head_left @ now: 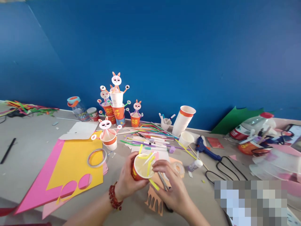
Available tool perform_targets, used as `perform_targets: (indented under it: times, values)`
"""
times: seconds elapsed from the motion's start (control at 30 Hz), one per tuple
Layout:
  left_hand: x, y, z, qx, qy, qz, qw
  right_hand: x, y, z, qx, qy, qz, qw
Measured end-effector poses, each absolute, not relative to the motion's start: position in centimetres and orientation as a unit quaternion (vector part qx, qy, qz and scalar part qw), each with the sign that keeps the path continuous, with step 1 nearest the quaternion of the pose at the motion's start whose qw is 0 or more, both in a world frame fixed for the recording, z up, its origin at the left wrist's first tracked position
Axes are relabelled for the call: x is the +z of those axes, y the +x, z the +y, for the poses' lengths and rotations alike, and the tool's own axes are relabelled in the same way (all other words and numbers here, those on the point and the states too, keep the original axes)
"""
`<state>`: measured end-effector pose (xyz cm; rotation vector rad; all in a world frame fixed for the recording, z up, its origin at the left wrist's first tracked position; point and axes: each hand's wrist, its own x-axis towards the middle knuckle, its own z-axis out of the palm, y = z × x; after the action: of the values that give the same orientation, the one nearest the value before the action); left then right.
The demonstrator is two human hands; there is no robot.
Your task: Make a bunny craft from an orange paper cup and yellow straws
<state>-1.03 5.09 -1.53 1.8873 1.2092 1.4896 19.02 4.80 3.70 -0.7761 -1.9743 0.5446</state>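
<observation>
Tilted toward me, a red paper cup (135,173) with a pale inside is wrapped by the fingers and thumb of my left hand (128,180). Yellow pipe cleaners (149,166) and a white strip stand inside the cup, and one yellow end bends out over its near rim. My right hand (172,185) is at the cup's right side, fingertips curled against the rim and thumb by the yellow end. Its exact hold is partly hidden. Beneath the hands lie scissors (162,179) and an orange cut-out paper sheet (154,201).
Paper-cup rabbits (117,99) stand at the back left. Yellow card (77,157) and a tape roll (96,158) lie left. Pens and pipe cleaners (150,139) spread behind the cup. Stacked paper cups (183,121), a glue gun (207,150) and its looping cord are right.
</observation>
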Motion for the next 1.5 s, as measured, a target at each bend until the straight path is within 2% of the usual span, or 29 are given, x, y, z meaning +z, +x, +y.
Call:
perform_targets:
  times: [0.37, 0.67, 1.5]
  values:
    - [-1.4, -0.6, 4.8, 0.535, 0.680, 0.437, 0.247, 2.8, 18.5, 4.1, 0.235, -0.328, -0.764, 0.504]
    - [-2.4, -0.7, 4.7, 0.531, 0.674, 0.439, 0.269, 2.4, 18.7, 3.8, 0.262, -0.325, -0.759, 0.499]
    - [-1.6, -0.3, 4.4, 0.527, 0.676, 0.440, 0.268, 2.1, 18.8, 3.5, 0.265, -0.331, -0.761, 0.491]
